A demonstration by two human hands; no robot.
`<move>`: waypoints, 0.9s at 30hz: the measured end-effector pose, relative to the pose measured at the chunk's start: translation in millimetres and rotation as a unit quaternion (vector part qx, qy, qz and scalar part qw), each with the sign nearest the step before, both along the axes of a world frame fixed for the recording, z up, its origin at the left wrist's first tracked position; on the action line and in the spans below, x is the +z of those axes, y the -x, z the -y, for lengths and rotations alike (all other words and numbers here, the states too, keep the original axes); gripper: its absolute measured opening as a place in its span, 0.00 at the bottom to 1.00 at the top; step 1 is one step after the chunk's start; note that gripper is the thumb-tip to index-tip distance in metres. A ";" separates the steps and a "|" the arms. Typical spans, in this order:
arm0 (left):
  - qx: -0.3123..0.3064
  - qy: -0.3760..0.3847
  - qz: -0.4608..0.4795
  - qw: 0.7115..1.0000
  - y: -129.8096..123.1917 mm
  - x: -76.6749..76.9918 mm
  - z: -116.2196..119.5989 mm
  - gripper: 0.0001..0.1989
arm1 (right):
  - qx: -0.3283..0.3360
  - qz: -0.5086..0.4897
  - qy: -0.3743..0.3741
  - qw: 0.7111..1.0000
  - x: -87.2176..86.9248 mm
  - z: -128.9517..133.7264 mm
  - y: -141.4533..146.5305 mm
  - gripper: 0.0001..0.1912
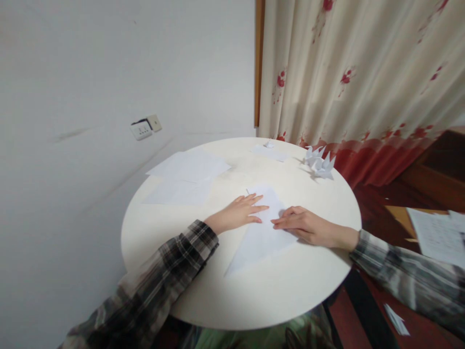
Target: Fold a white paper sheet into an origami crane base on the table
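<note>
White sheet point(259, 249), head view: lies just right of the middle of the round table point(203, 303), its outline slanting to a point toward the table's near side. Left hand point(242, 212): spread flat on the sheet, grasping nothing. Right hand point(305, 225): fingers together, partly curled, at the sheet's right side (whether they pinch the edge, cannot tell). Progress, judged from layout: this sheet looks only partly folded, an early stage. Done: paper cranes point(323, 168) standing at the table's far right edge; also a small folded piece point(269, 144) by a loose sheet point(271, 153) at the far edge, form unclear. Apparently unfolded: flat sheets point(185, 167), overlapping, table's far left.
</note>
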State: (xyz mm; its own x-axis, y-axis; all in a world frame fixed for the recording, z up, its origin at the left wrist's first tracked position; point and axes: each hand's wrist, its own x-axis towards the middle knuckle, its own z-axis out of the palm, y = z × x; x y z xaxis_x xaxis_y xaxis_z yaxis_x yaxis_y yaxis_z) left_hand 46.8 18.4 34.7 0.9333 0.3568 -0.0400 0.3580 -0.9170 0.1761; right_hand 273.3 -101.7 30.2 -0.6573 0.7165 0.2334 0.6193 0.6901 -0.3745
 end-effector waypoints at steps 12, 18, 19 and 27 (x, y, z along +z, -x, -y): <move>-0.023 -0.025 0.124 0.992 36.6 -27.3 53.0 0.19 | 0.009 0.047 -0.069 0.996 -18.2 7.8 25.7 0.20; -0.082 0.008 0.089 0.993 58.0 -25.2 56.7 0.20 | 0.035 0.095 -0.055 0.993 -17.5 9.2 20.9 0.21; -0.083 0.010 0.087 0.993 58.5 -25.4 56.1 0.20 | 0.038 0.098 -0.051 0.993 -17.2 9.7 20.5 0.21; -0.075 0.020 0.085 0.993 55.6 -24.5 57.0 0.19 | 0.039 0.134 -0.033 0.990 -16.0 11.4 20.5 0.22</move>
State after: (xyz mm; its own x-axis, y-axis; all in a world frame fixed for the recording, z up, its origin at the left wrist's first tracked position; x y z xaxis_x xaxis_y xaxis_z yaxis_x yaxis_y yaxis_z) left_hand -8.9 -38.6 10.2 0.9702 0.2154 0.1107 0.1809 -0.9485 0.2602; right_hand 252.8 -113.1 14.2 -0.7540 0.6509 0.0881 0.6347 0.7565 -0.1577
